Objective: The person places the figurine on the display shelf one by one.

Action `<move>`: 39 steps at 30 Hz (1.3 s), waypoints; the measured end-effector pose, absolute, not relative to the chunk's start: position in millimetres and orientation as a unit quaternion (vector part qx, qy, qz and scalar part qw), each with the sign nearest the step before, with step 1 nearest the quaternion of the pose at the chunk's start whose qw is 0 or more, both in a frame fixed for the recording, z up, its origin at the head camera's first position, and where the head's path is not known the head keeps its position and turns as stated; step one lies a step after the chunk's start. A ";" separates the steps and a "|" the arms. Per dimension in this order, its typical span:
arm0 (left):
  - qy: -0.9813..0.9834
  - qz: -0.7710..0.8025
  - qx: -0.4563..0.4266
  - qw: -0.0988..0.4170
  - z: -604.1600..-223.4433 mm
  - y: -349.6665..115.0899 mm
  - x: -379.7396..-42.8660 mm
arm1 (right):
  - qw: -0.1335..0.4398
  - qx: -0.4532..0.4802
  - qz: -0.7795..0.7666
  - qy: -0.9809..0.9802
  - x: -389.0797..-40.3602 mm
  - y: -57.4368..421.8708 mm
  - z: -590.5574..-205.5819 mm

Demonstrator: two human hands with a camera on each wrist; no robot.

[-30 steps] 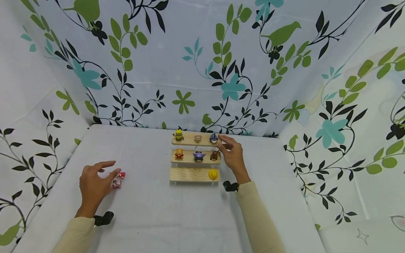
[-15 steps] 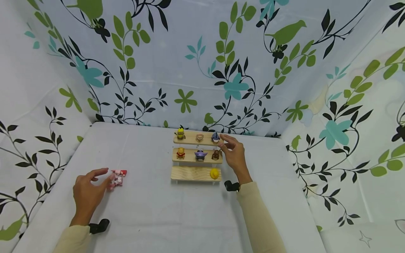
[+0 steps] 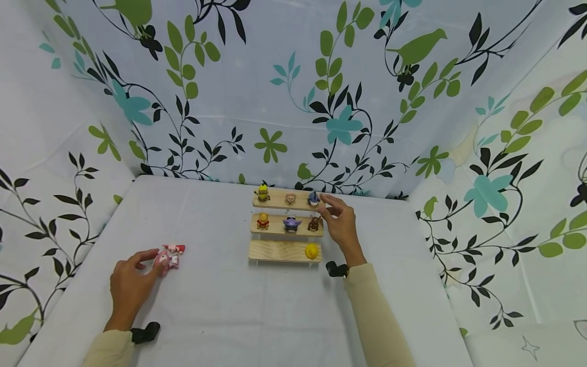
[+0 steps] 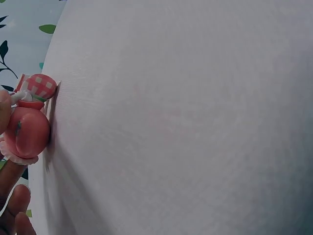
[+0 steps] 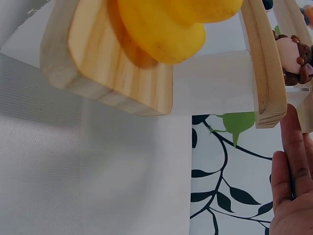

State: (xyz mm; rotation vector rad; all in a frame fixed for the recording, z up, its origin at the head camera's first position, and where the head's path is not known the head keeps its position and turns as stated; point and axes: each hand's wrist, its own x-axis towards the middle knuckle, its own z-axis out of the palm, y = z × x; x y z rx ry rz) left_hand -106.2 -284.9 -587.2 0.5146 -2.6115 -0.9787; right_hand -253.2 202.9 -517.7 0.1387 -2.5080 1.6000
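In the head view my left hand [image 3: 130, 285] pinches a small pink figurine [image 3: 162, 259] between thumb and fingers, on the white table at left. The left wrist view shows the figurine's round pink body [image 4: 29, 132], with a checked red-and-white top and a pale frill. My right hand [image 3: 340, 224] is at the right end of a three-step wooden display shelf [image 3: 275, 251], beside a blue-and-white figurine [image 3: 313, 198] on the top step. Its visible fingers [image 5: 294, 142] look straight in the right wrist view; the thumb is hidden there, and whether it grips the step is unclear.
Several figurines stand on the upper two steps, among them a yellow one [image 3: 262, 192], a purple one [image 3: 291, 224] and a brown one [image 3: 314, 223]. A yellow figurine [image 3: 311, 250] sits at the bottom step's right end. Patterned cloth [image 3: 220, 92] rises behind the white table [image 3: 211, 306].
My left hand first drew back slightly left from the pink figurine, then came right again and closed its fingertips on it. The right hand keeps its place at the shelf; the head view shifted slightly.
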 end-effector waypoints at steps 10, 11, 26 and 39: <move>-0.925 -0.320 0.177 0.108 -588.1 -291.9 -105.5 | 0.084 0.047 0.535 -0.840 -254.2 204.1 -518.7; -0.927 -0.315 0.172 0.109 -588.2 -292.0 -105.0 | 0.083 0.047 0.536 -0.839 -254.1 204.0 -518.6; -0.933 -0.301 0.096 0.170 -585.6 -280.1 -108.1 | 0.081 0.047 0.540 -0.837 -251.7 202.8 -516.8; -0.926 -0.328 0.046 0.178 -580.4 -254.4 -120.3 | 0.079 0.037 0.532 -0.842 -251.5 202.2 -517.0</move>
